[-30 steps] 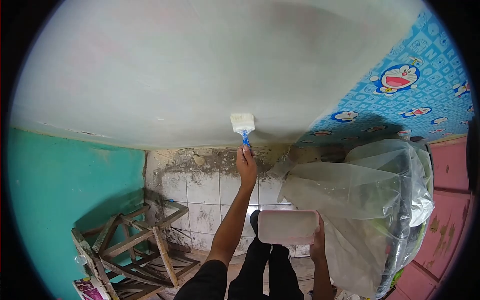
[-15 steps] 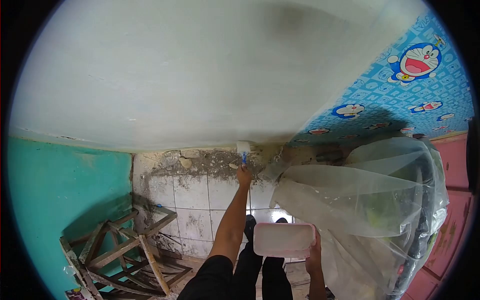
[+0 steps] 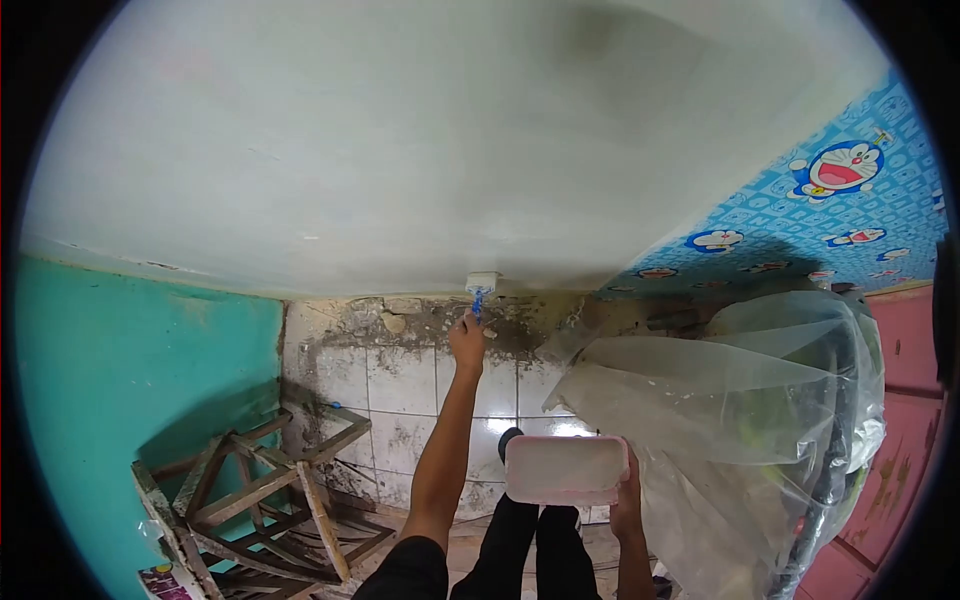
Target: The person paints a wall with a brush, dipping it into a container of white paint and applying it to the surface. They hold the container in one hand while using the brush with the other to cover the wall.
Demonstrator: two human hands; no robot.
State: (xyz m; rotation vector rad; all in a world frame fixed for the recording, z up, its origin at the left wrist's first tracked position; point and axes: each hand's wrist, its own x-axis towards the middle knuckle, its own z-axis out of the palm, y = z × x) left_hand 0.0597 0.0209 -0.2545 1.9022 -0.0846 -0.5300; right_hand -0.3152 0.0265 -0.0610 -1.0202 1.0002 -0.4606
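My left hand (image 3: 466, 342) reaches forward, closed around the blue handle of a wide white-headed paintbrush (image 3: 483, 283). The brush head rests at the bottom of the white wall (image 3: 330, 160), just above the dirty floor edge. Low in front of my body, my right hand (image 3: 627, 505) grips the right side of a pink-rimmed rectangular container (image 3: 565, 470). A pale whitish material covers the inside of the container; whether it is liquid is hard to tell.
A wooden frame (image 3: 250, 500) stands at left by the green wall (image 3: 150, 350). Clear plastic sheeting (image 3: 700, 400) drapes over things at right, below blue cartoon wallpaper (image 3: 780, 210). Rubble and dirt (image 3: 400, 325) lie along the wall base, on white floor tiles (image 3: 405, 385).
The brush has moved left and slightly up onto the wall surface, with my left hand following. The view has shifted a little; my right hand still holds the container.
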